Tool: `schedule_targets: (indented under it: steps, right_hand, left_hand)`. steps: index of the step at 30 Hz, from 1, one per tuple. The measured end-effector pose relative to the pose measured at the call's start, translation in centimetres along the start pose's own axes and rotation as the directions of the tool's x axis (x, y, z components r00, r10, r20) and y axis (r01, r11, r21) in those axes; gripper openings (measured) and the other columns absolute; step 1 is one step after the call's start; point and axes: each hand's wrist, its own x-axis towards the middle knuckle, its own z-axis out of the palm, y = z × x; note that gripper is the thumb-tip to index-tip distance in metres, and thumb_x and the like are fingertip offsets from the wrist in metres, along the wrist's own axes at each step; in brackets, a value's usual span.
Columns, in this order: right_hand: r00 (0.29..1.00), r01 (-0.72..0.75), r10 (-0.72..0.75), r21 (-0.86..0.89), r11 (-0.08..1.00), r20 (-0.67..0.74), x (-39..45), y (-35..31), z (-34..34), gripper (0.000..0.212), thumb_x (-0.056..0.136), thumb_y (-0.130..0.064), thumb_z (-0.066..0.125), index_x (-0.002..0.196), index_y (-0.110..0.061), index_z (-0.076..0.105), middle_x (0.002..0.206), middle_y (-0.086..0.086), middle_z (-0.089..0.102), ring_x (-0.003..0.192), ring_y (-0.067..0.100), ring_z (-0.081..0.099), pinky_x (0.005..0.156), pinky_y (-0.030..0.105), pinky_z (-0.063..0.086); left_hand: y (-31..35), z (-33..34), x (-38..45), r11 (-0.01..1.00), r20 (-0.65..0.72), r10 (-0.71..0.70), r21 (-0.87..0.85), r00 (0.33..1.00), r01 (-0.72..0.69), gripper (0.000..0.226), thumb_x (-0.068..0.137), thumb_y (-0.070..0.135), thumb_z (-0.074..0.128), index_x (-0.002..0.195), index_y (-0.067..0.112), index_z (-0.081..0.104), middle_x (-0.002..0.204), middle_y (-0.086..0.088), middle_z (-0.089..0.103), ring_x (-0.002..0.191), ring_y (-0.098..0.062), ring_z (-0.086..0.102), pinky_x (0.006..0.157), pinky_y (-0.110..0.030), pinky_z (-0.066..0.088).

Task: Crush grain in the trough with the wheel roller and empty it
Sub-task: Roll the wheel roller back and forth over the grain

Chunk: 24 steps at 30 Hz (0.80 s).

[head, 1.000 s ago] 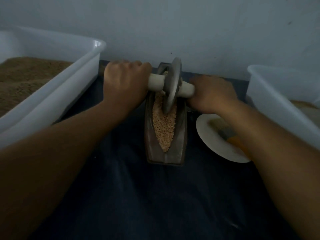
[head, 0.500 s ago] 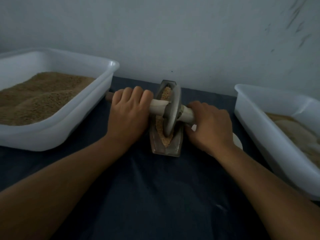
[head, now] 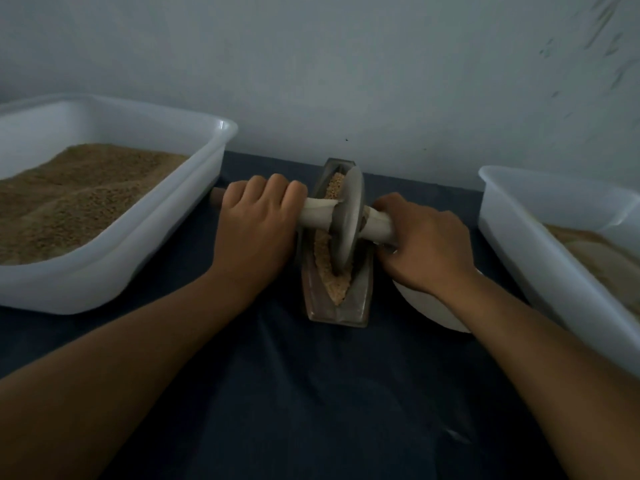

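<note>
A dark cloth (head: 311,410) is covering the table. At centre, the left hand (head: 256,230) and right hand (head: 426,244) are gripping the roller (head: 346,220) handles, its disc sitting in the trough (head: 337,271) grain (head: 336,289). A plate (head: 433,313) at 3 o'clock is mostly hiding under the right wrist. Bins at 9 o'clock (head: 114,258) and 3 o'clock (head: 540,244) are running off frame.

A white tub (head: 114,271) walls your left side, another tub (head: 540,251) your right. The trough (head: 337,303) sits between them. The table's (head: 311,403) near edge lies open to you.
</note>
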Motion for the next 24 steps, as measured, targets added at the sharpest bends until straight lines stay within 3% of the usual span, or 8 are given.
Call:
schedule_targets:
  steps: [3, 6, 12, 14, 16, 18, 21, 24]
  right_hand:
    - [0.996, -0.074, 0.075, -0.027, 0.997, 0.049, 1.4, 0.9, 1.0, 0.035, 0.08, -0.051, 0.062, 0.111, -0.043, 0.049, 0.065, -0.016, 0.047, 0.055, 0.014, 0.045, 0.052, 0.025, 0.02]
    - [0.982, -0.117, 0.127, -0.079, 0.99, 0.137, 3.2, 1.8, 2.1, 0.035, 0.077, -0.053, 0.063, 0.107, -0.046, 0.047, 0.062, -0.017, 0.036, 0.052, 0.008, 0.029, 0.049, 0.024, 0.018]
    - [0.939, -0.097, 0.099, -0.022, 0.995, 0.329, 6.7, 3.2, 2.8, 0.024, 0.068, -0.06, 0.056, 0.086, -0.043, 0.055, 0.074, -0.016, 0.049, 0.062, 0.012, 0.042, 0.052, 0.025, 0.026]
    - [0.918, -0.088, 0.072, 0.023, 0.996, 0.389, 7.6, 3.6, 2.8, 0.02, 0.065, -0.059, 0.052, 0.077, -0.043, 0.052, 0.073, -0.018, 0.049, 0.065, 0.013, 0.045, 0.053, 0.027, 0.03]
    - [0.891, -0.105, 0.068, 0.058, 0.993, 0.45, 8.3, 3.8, 2.8, 0.022, 0.061, -0.06, 0.053, 0.074, -0.043, 0.051, 0.072, -0.02, 0.048, 0.066, 0.013, 0.046, 0.056, 0.028, 0.033]
    - [0.863, -0.149, 0.074, 0.112, 0.982, 0.499, 8.8, 3.9, 2.8, 0.025, 0.056, -0.061, 0.056, 0.072, -0.043, 0.051, 0.073, -0.022, 0.048, 0.067, 0.012, 0.048, 0.062, 0.03, 0.038]
    - [0.842, -0.183, 0.068, 0.163, 0.969, 0.536, 9.0, 4.3, 3.1, 0.023, 0.067, -0.056, 0.07, 0.071, -0.041, 0.054, 0.074, -0.02, 0.053, 0.068, 0.007, 0.054, 0.061, 0.029, 0.04]
    - [0.836, -0.155, 0.056, 0.137, 0.978, 0.546, 9.4, 4.4, 3.2, 0.022, 0.077, -0.047, 0.074, 0.072, -0.037, 0.055, 0.077, -0.015, 0.057, 0.069, 0.004, 0.054, 0.056, 0.025, 0.036]
  left_hand:
    - [-0.2, 1.2, 1.5, 0.999, 0.026, -0.016, 0.031, 1.0, 0.016, 0.006, 0.095, 0.019, 0.054, 0.091, 0.015, 0.055, 0.081, -0.006, 0.054, 0.072, -0.026, 0.048, 0.068, -0.041, 0.037]
    - [-0.5, 2.4, 2.9, 0.999, 0.124, -0.028, 0.039, 0.992, 0.023, 0.009, 0.089, 0.021, 0.06, 0.085, 0.017, 0.054, 0.074, -0.005, 0.055, 0.066, -0.026, 0.049, 0.065, -0.041, 0.037]
    - [-1.1, 3.8, 5.4, 0.994, 0.281, 0.0, 0.103, 0.96, -0.03, 0.019, 0.079, 0.025, 0.073, 0.076, 0.018, 0.056, 0.066, -0.005, 0.06, 0.053, -0.024, 0.049, 0.056, -0.031, 0.025]
    - [-1.2, 3.9, 6.2, 0.985, 0.346, -0.002, 0.163, 0.938, -0.058, 0.017, 0.079, 0.03, 0.075, 0.082, 0.02, 0.062, 0.069, -0.004, 0.062, 0.05, -0.021, 0.04, 0.049, -0.025, 0.016]
    - [-1.3, 4.2, 7.2, 0.985, 0.402, -0.008, 0.163, 0.915, -0.063, 0.019, 0.08, 0.036, 0.075, 0.091, 0.023, 0.066, 0.075, -0.005, 0.064, 0.055, -0.023, 0.045, 0.047, -0.025, 0.01]
    - [-1.3, 4.5, 8.3, 0.986, 0.445, 0.0, 0.147, 0.896, -0.073, 0.019, 0.081, 0.038, 0.073, 0.094, 0.025, 0.067, 0.07, -0.004, 0.057, 0.063, -0.026, 0.054, 0.046, -0.027, 0.011]
    - [-1.4, 5.0, 9.2, 0.988, 0.505, 0.015, 0.124, 0.863, -0.09, 0.017, 0.081, 0.038, 0.071, 0.087, 0.027, 0.06, 0.061, 0.002, 0.035, 0.06, -0.019, 0.042, 0.047, -0.028, 0.015]
    - [-1.6, 5.1, 9.1, 0.99, 0.539, -0.002, 0.118, 0.842, -0.073, 0.018, 0.083, 0.039, 0.07, 0.087, 0.027, 0.058, 0.062, 0.003, 0.035, 0.061, -0.019, 0.042, 0.049, -0.029, 0.02]
